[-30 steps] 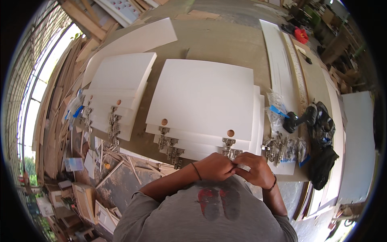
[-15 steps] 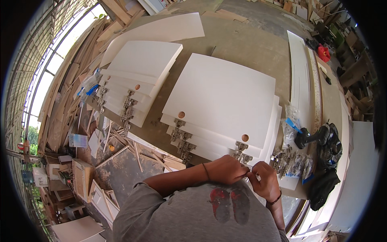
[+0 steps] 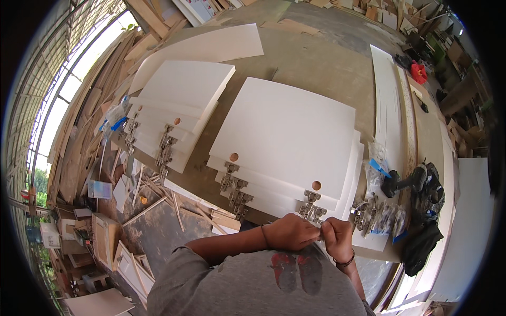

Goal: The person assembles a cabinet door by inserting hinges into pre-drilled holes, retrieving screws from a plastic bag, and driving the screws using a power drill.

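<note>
My left hand [image 3: 292, 232] and my right hand [image 3: 338, 235] meet in front of my chest, both closed with fingertips together. Something small may be pinched between them, but I cannot make it out. Just beyond them lies a stack of white panels [image 3: 284, 131], set back in steps. Metal cabinet hinges [image 3: 311, 208] sit along its near edges, by my left hand. The top panel has two round holes, the right-hand hole [image 3: 316, 185] close to my hands. To the right of my right hand lie more hinges [image 3: 363, 215] and clear plastic bags [image 3: 383, 218].
Another stepped stack of white panels [image 3: 184, 87] with hinges stands to the left, a plastic bag [image 3: 116, 113] beside it. A black power drill [image 3: 403, 180] and a black bag [image 3: 423, 247] lie at the right. Wood scraps [image 3: 155, 192] litter the floor at the left.
My right hand has closed further, its fingers now curled into a fist against my left. Both hands sit slightly lower relative to the panels, and the view has shifted a little.
</note>
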Motion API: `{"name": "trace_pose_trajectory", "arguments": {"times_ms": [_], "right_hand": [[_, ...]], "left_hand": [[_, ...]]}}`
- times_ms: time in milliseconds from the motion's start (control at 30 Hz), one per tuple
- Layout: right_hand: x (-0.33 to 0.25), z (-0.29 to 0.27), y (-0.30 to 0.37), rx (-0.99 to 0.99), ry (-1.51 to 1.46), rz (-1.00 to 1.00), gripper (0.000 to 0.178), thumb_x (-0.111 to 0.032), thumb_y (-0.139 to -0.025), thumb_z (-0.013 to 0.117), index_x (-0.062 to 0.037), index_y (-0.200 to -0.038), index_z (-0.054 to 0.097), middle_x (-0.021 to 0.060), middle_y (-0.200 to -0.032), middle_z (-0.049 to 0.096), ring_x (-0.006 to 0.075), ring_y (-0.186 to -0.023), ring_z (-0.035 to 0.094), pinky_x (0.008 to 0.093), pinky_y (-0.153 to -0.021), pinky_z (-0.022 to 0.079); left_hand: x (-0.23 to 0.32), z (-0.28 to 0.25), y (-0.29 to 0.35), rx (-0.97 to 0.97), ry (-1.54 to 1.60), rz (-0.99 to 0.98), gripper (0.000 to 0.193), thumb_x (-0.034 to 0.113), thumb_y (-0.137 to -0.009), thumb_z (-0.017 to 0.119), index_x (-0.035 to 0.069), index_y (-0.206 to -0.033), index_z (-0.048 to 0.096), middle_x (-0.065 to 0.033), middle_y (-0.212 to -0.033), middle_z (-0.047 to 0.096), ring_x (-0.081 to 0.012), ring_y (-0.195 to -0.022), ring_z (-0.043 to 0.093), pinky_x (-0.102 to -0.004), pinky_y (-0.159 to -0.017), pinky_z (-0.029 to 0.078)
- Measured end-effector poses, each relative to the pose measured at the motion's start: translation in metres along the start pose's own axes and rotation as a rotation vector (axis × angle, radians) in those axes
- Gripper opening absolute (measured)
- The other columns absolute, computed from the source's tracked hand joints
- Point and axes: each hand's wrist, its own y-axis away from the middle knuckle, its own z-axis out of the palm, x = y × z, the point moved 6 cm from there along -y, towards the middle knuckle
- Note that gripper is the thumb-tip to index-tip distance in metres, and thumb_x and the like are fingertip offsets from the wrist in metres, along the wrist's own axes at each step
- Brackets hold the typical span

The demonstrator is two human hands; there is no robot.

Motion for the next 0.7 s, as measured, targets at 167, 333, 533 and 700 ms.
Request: {"name": "trace_pose_trajectory", "arguments": {"times_ms": [167, 333, 533, 700], "right_hand": [[-0.02, -0.005, 0.003, 0.145, 0.205, -0.088, 0.022, -0.009, -0.083, 0.053, 0.0026, -0.065, 0.049, 0.0202, -0.057, 0.05, 0.0358, -0.05, 0.05, 0.0378, -0.047, 0.038], [-0.016, -0.009, 0.0, 0.194, 0.199, -0.044, 0.02, -0.008, -0.081, 0.055, 0.0015, -0.064, 0.048, 0.021, -0.057, 0.049, 0.0387, -0.053, 0.051, 0.041, -0.047, 0.038], [-0.014, -0.013, 0.005, 0.294, 0.181, -0.095, 0.02, -0.007, -0.081, 0.054, 0.001, -0.065, 0.047, 0.0196, -0.056, 0.05, 0.0368, -0.052, 0.052, 0.0405, -0.047, 0.04], [-0.009, -0.01, 0.009, 0.386, 0.152, -0.13, 0.024, -0.007, -0.084, 0.05, 0.0038, -0.063, 0.046, 0.0166, -0.05, 0.045, 0.0224, -0.041, 0.043, 0.0341, -0.043, 0.034]], "left_hand": [[0.003, -0.005, 0.001, 0.031, -0.059, 0.041, 0.012, 0.016, -0.08, 0.06, 0.007, -0.075, 0.054, -0.0064, -0.062, 0.055, -0.0252, -0.057, 0.057, -0.0368, -0.051, 0.045], [0.002, -0.006, 0.003, 0.041, -0.081, 0.031, 0.012, 0.015, -0.081, 0.06, 0.005, -0.082, 0.056, -0.007, -0.064, 0.057, -0.0248, -0.057, 0.058, -0.0357, -0.052, 0.047], [0.003, -0.005, 0.002, 0.06, -0.04, 0.044, 0.011, 0.01, -0.079, 0.061, 0.001, -0.083, 0.057, -0.0083, -0.061, 0.055, -0.0253, -0.053, 0.056, -0.0354, -0.05, 0.045], [0.0, -0.01, 0.007, 0.097, 0.004, -0.036, 0.007, 0.006, -0.079, 0.058, -0.001, -0.081, 0.057, -0.0115, -0.06, 0.054, -0.0287, -0.053, 0.055, -0.0357, -0.051, 0.045]]}}
